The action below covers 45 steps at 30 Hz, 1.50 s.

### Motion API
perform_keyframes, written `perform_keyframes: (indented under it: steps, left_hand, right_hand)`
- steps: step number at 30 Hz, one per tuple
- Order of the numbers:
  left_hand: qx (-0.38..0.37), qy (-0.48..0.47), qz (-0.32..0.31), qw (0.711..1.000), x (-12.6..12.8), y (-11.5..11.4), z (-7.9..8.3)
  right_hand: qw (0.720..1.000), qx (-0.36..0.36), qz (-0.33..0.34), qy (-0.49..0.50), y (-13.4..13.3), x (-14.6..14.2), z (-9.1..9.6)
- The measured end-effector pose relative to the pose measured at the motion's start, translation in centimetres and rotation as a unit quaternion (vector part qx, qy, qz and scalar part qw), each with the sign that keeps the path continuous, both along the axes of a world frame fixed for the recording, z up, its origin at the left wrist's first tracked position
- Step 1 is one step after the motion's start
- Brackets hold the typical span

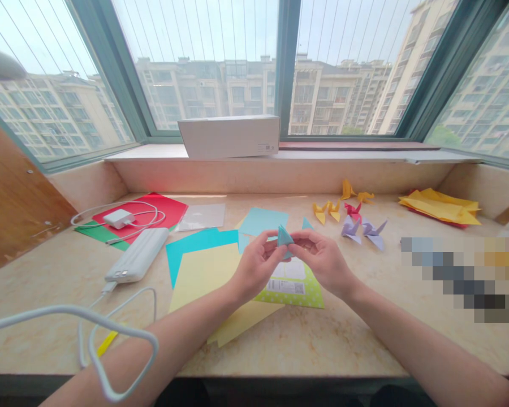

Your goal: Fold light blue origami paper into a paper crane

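Note:
Between my two hands is a small piece of folded light-blue paper (284, 237), pointed at the top. My left hand (261, 257) pinches its left side with thumb and fingers. On the other side my right hand (318, 254) grips the paper's lower right edge, thumb near the left thumb. Beneath the hands lie a green dotted packet (311, 294) with a white label, pale yellow sheets (207, 277) and bright blue sheets (186, 249). A light-blue square sheet (263, 221) is just behind them, and a small blue paper point (307, 224) shows past my right fingers.
Folded paper cranes in yellow (333, 210), red (353, 212) and purple (374, 233) stand at the right, near a stack of yellow paper (439, 206). At left are a white power bank (138, 255), charger (119, 218), looping cable (68, 310) and red paper (165, 208). A white box (229, 137) sits on the sill.

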State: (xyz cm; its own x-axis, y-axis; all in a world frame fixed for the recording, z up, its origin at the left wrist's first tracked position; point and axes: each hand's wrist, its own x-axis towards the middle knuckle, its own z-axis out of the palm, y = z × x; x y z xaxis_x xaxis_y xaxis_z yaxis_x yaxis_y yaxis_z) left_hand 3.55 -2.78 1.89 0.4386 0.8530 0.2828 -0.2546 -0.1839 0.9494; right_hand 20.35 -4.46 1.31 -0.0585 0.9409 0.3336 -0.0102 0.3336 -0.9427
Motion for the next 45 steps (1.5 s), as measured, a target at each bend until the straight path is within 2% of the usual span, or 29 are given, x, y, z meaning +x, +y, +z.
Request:
perform_keyframes:
  steps: [11, 19, 25, 29, 38, 45]
  left_hand:
    - [-0.004, 0.058, 0.003, 0.998, 0.0, 0.2, -0.6]
    - [0.000, 0.074, 0.017, 0.997, -0.1, -0.1, 0.1]
    - [-0.013, 0.101, 0.002, 0.995, 0.1, -0.4, -0.1]
    - [-0.044, 0.090, -0.038, 0.994, 0.1, -0.5, -0.1]
    - [-0.048, 0.099, -0.056, 0.992, -0.1, -0.5, 0.0]
    - [-0.029, 0.087, -0.080, 0.993, 0.0, -0.8, 0.4]
  right_hand:
    - [0.994, -0.038, -0.056, -0.081, 0.3, 0.5, -0.4]
    - [0.994, -0.028, -0.068, -0.087, 0.1, 0.3, -0.1]
    - [0.986, 0.006, -0.093, -0.136, -0.1, 0.3, 0.4]
    - [0.992, -0.013, -0.083, -0.094, 0.1, 0.4, 0.1]
    - [0.996, -0.032, -0.026, -0.082, -0.1, 0.3, 0.4]
    - [0.995, -0.076, -0.003, 0.062, -0.4, -0.2, 0.9]
